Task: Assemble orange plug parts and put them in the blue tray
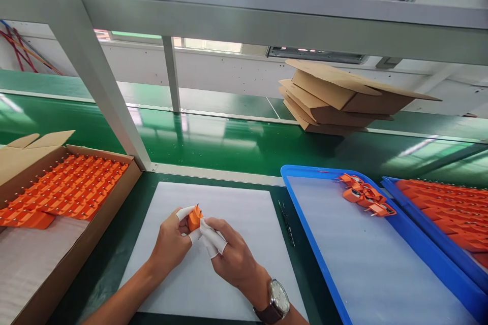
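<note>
Above a white sheet (244,284) on the dark green table, my left hand (173,238) pinches a small orange part (194,217) between fingers in white finger cots. Thin prongs stick up from the part's top. My right hand (232,251), also in white finger cots and with a watch at the wrist, has its fingers pressed together against the part's right side. Whether those fingertips hold a small white item as well is too small to tell.
On the left is a cardboard box (110,203) with rows of orange parts. A blue tray (316,259) with several orange parts stands right, beside another filled one. A dark thin tool (286,223) lies between sheet and tray. Metal bars cross above; folded cardboard (331,96) sits behind.
</note>
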Action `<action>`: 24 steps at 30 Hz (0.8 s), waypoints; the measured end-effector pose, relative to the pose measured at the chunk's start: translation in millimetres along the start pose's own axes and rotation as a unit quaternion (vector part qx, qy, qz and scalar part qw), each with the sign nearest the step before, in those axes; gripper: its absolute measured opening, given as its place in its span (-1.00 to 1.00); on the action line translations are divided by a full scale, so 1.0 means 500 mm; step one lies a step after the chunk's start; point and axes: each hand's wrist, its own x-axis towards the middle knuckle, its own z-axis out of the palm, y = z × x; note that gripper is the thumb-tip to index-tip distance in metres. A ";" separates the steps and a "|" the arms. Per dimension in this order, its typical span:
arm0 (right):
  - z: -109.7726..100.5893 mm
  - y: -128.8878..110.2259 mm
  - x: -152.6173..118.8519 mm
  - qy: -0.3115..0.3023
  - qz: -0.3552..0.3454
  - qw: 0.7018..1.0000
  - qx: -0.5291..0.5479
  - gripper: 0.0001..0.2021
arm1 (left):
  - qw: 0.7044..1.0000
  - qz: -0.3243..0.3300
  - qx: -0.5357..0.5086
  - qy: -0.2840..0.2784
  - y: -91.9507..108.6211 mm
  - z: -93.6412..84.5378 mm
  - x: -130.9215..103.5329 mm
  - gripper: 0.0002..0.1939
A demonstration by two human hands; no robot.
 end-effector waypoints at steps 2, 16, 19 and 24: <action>0.002 0.002 0.001 -0.013 -0.003 1.000 -0.010 -0.38 | 1.000 0.003 0.005 0.002 0.001 -0.001 -0.001 -0.63; 0.005 0.005 -0.004 -0.006 0.004 1.000 -0.007 -0.37 | 0.999 0.010 0.046 0.001 0.008 -0.001 0.004 -0.65; 0.009 0.006 -0.002 -0.008 -0.011 1.000 -0.001 -0.35 | 0.992 0.042 0.120 0.007 0.012 -0.002 0.001 -0.70; 0.012 0.011 0.001 -0.005 -0.028 1.000 -0.012 -0.29 | 0.968 0.117 0.222 0.023 0.005 -0.004 -0.003 -0.65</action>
